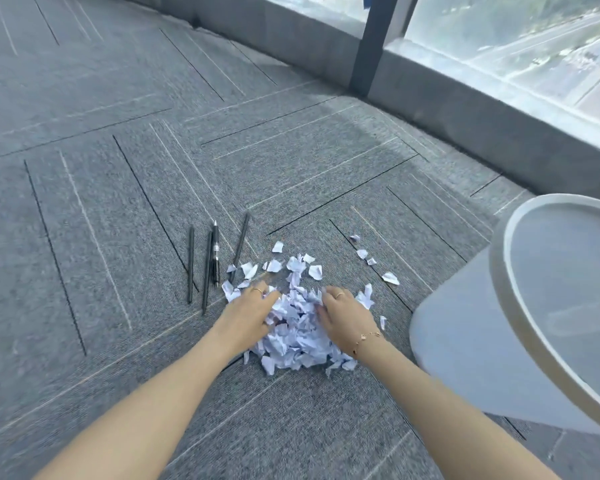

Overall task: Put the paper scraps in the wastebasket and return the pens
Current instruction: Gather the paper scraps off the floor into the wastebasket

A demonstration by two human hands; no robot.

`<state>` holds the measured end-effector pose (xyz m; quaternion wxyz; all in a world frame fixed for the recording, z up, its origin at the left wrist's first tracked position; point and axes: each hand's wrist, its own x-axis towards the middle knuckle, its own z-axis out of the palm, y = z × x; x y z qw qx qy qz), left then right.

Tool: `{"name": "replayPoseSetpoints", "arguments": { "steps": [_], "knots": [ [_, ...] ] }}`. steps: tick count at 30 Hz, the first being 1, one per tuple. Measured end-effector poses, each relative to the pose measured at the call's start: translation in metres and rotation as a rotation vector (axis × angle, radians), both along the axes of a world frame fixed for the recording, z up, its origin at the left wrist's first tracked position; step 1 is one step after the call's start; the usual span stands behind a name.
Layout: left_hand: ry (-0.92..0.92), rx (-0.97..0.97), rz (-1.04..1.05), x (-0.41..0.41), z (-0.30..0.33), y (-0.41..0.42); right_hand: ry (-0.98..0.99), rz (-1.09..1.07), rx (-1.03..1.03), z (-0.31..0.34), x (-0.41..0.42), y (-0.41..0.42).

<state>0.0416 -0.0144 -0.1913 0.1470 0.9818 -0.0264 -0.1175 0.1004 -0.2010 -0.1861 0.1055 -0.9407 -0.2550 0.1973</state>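
- The paper scraps (293,323) lie in a loose heap on the carpet floor (101,220), directly in front of us, with some stray pieces (390,278) scattered toward the wastebasket (499,341).
- Our left hand (248,311) presses the heap from its left side and our right hand (345,318) from its right. The fingers are bent into the paper, so we judge each grip is gathering scraps, not yet lifting them.
- To do this step well, we should push both hands together low on the carpet, so that the small pieces do not slip out under the palms.
- The wastebasket stands just to the right of the heap, so the carry is short. We should release only above its rim.
- The pens (213,261) lie on the floor just left of the heap, and one touches the outer scraps. We should not sweep them up together with the paper.
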Motion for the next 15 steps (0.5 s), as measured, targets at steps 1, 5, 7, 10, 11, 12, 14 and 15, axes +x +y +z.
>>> {"name": "replayPoseSetpoints", "arguments": {
  "steps": [1, 5, 7, 10, 11, 12, 14, 15],
  "knots": [
    [-0.004, -0.031, 0.024, -0.003, 0.002, 0.002, -0.053, -0.024, 0.025, 0.003, -0.001, -0.004],
    [0.208, -0.123, -0.016, -0.007, 0.008, 0.006, -0.038, -0.035, 0.04, 0.004, 0.004, -0.015],
    [0.303, -0.054, -0.117, -0.01, 0.007, 0.007, 0.001, 0.032, 0.01, -0.002, 0.001, -0.014],
    [0.267, 0.066, -0.176, -0.015, -0.003, 0.006, 0.0, 0.091, 0.007, -0.019, -0.011, -0.009],
    [0.245, 0.109, -0.179, -0.017, -0.006, 0.006, -0.003, 0.099, 0.009, -0.023, -0.015, -0.007],
    [0.218, 0.152, -0.182, -0.019, -0.01, 0.005, -0.002, 0.111, 0.001, -0.026, -0.019, -0.006],
    [0.144, 0.217, -0.195, -0.022, -0.014, 0.006, -0.002, 0.128, -0.037, -0.027, -0.024, -0.005],
    [0.105, 0.22, -0.201, -0.024, -0.016, 0.007, -0.005, 0.13, -0.061, -0.027, -0.024, -0.006]
  ]
}}
